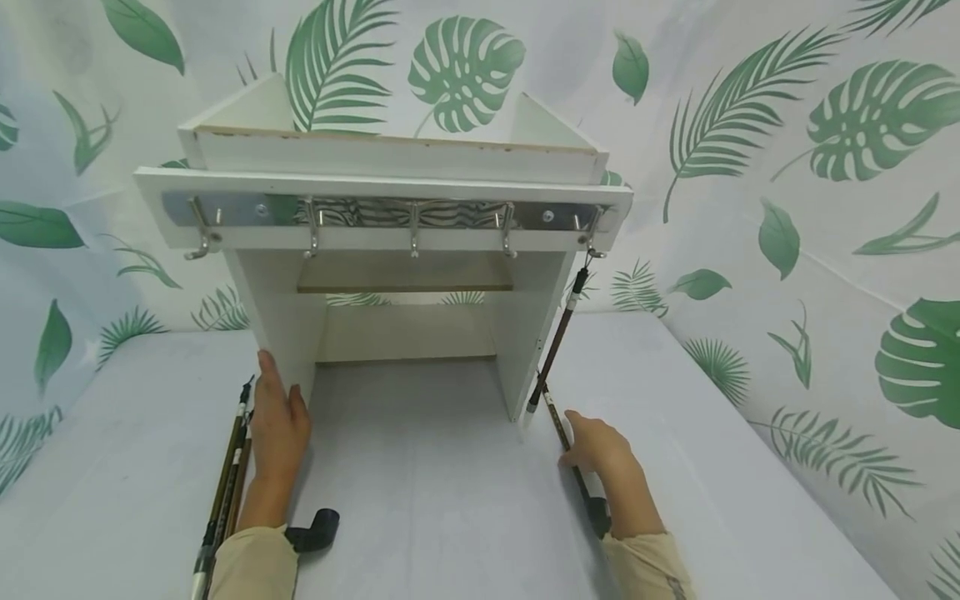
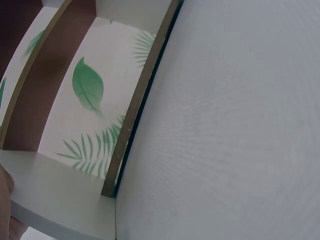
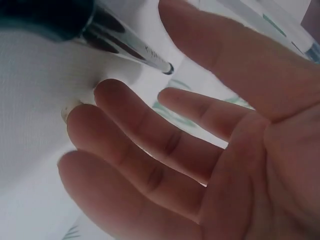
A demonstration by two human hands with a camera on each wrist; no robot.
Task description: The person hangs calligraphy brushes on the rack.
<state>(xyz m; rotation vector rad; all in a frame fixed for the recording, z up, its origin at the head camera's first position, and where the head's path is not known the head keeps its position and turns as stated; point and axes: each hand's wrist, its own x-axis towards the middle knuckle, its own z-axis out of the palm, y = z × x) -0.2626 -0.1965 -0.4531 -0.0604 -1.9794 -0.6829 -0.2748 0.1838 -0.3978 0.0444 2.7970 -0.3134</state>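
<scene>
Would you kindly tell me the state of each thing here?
White shelf: standing upright.
Hooks: rightmost occupied, others free.
Hanging brush: on rightmost hook.
Left brushes: lying down.
Right brush: lying down.
Left hand: holding white shelf's side.
Right hand: empty, near right brush.

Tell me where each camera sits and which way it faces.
Head: worn on the head, facing forward and down at the white rack; left hand, right hand and sleeves show.
Left wrist: worn there, facing the rack's shelf boards and the pale tabletop; part of the left hand shows at the left edge.
Right wrist: worn there, facing the right hand's palm and fingers, with a dark-ended rod near the top.
Shared: head and left wrist both see the rack; head and right wrist, the right hand.
</scene>
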